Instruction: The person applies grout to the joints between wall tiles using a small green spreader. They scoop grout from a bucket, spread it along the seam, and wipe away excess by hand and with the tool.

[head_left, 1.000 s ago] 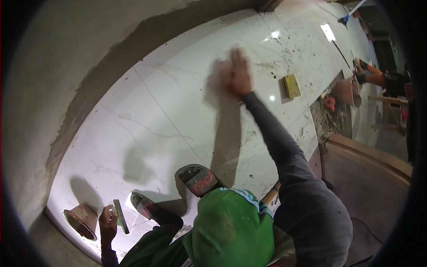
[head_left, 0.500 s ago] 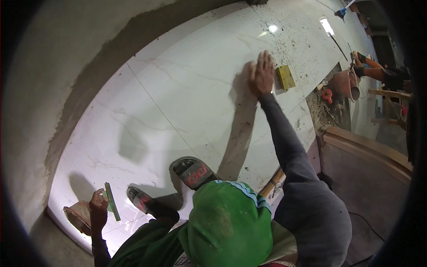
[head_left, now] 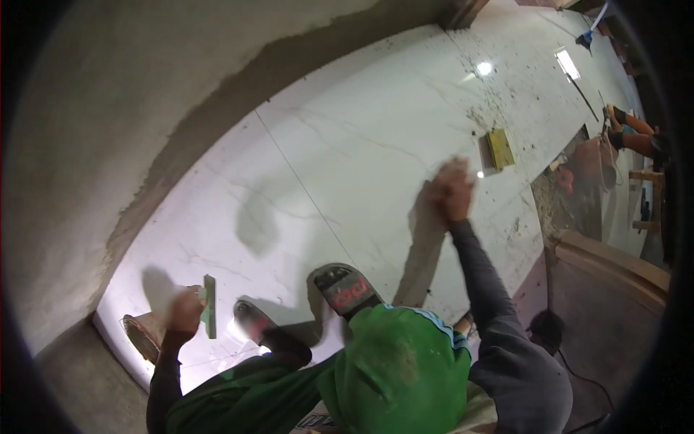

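Note:
Over the large white floor tile (head_left: 361, 159) is my right hand (head_left: 454, 189), smeared by motion; its fingers cannot be made out. A yellow rectangular block (head_left: 500, 149) lies on the tile just beyond it, apart from the hand. At the lower left, my left hand (head_left: 185, 315) is closed around a flat green float (head_left: 210, 307), seen nearly edge-on. Beside and below that hand stands a bucket (head_left: 142, 337) with a dirty rim, partly hidden by my arm. My slippered feet (head_left: 348, 288) and a green-clad knee (head_left: 405, 362) are between my arms.
A bare plaster wall (head_left: 144, 94) curves along the left. Grit (head_left: 499, 108) is scattered beyond the block. On the right are an untiled rubble patch (head_left: 547, 199), an orange bucket (head_left: 596, 163), wooden edging (head_left: 614, 269) and another person's legs (head_left: 637, 134). A blue brush (head_left: 584, 40) is farther off.
The view has shifted, so the scene sits farther right. My right hand, earlier stretched flat beside the yellow block, has drawn back toward me. My left hand still holds the float.

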A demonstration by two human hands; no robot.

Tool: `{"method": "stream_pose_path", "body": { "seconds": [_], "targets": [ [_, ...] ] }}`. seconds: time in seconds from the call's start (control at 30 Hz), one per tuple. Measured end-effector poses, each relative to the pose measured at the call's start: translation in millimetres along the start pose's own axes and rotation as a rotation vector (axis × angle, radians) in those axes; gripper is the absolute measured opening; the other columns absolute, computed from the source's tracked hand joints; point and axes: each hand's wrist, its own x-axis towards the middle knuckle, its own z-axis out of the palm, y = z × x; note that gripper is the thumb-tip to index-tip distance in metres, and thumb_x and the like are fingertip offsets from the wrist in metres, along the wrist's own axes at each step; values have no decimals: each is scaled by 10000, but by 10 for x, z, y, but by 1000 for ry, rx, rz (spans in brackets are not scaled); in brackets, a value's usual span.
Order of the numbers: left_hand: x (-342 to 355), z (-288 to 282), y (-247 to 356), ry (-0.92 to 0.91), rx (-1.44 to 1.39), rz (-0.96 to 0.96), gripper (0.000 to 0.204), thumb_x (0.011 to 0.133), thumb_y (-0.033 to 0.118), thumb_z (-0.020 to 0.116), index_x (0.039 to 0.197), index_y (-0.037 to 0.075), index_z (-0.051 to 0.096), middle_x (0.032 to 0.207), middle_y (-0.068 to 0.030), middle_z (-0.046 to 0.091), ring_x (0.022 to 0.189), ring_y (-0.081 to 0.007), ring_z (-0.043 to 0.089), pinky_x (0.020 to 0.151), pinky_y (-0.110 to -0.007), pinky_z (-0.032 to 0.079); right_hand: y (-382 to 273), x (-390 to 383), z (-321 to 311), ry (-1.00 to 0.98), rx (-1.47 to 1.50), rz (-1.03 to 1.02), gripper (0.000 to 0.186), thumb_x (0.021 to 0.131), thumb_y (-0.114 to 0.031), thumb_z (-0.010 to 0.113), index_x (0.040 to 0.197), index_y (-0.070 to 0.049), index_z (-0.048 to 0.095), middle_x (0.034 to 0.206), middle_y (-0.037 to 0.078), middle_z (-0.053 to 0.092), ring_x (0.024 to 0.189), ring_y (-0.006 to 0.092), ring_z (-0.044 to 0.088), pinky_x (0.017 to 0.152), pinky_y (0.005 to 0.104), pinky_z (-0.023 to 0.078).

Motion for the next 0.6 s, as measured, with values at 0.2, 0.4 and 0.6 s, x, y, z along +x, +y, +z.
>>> {"method": "stream_pose_path", "body": {
  "seconds": [0.2, 0.4, 0.6],
  "targets": [
    [201, -16, 410, -6, 30, -25, 252, 942, 87, 672, 1175, 25, 598, 944, -153, 687, 867, -283, 690, 752, -408, 567, -81, 212, -898, -53, 759, 56, 219, 839, 50, 586, 1018, 25, 711, 847, 112, 734, 830, 221, 716, 789, 348, 558],
    [293, -5, 847, -42, 25, -11, 214, 943, 74, 638, 1137, 14, 570, 967, -144, 679, 891, -274, 680, 780, -414, 552, -1386, -821, -1430, -1029, 1817, 198, 293, 1010, -264, 698, 1095, 10, 762, 1047, 75, 772, 1053, 159, 697, 928, 286, 552],
    [646, 329, 1352, -51, -245, 115, 191, 944, 43, 607, 1123, 19, 543, 934, -106, 645, 925, -229, 668, 832, -386, 549, -892, -1326, -1141, -462, 807, 202, 200, 938, -197, 753, 850, -17, 763, 781, 97, 749, 787, 240, 740, 776, 346, 568]
  ]
}}
